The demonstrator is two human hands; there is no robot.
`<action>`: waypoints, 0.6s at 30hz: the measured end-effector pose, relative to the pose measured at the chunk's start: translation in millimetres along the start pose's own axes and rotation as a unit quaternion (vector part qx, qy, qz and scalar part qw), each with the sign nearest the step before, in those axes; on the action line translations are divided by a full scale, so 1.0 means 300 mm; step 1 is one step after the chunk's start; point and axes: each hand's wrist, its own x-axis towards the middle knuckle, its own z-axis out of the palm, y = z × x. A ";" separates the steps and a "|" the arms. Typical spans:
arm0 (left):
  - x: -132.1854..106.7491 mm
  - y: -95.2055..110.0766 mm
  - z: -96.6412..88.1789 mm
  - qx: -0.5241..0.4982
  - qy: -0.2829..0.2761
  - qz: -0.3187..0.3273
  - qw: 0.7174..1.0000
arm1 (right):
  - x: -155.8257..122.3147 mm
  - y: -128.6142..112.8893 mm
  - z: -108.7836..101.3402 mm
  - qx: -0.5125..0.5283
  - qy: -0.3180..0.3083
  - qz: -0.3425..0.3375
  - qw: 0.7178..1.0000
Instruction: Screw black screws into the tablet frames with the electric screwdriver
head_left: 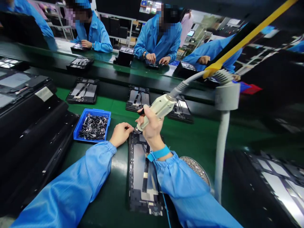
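My right hand [149, 125] is wrapped round a beige electric screwdriver [158, 109], whose tip points down at the top left corner of a dark tablet chassis [142, 177] lying on the green table. Fingers of my left hand [120, 133] are pinched together at that same corner, right beside the tip; what they hold is too small to make out. A grey hose [190, 81] runs from the screwdriver up to the right. Both arms wear blue sleeves, and a blue band circles my right wrist.
A blue tray [93, 125] of small metal parts sits left of my hands. Black stacked chassis [30, 126] fill the left side. More chassis [83, 91] lie on the conveyor. A round dish of screws [197, 167] and a grey post [220, 152] stand right. Several people in blue coats work opposite.
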 end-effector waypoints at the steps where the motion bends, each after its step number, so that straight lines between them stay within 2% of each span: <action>1: 0.001 -0.002 0.002 -0.001 -0.001 0.000 1.000 | 0.006 0.013 0.007 -0.001 0.002 0.003 1.000; 18: -0.006 -0.002 0.012 0.012 0.010 -0.015 1.000 | 0.004 0.072 0.031 -0.007 0.000 0.028 1.000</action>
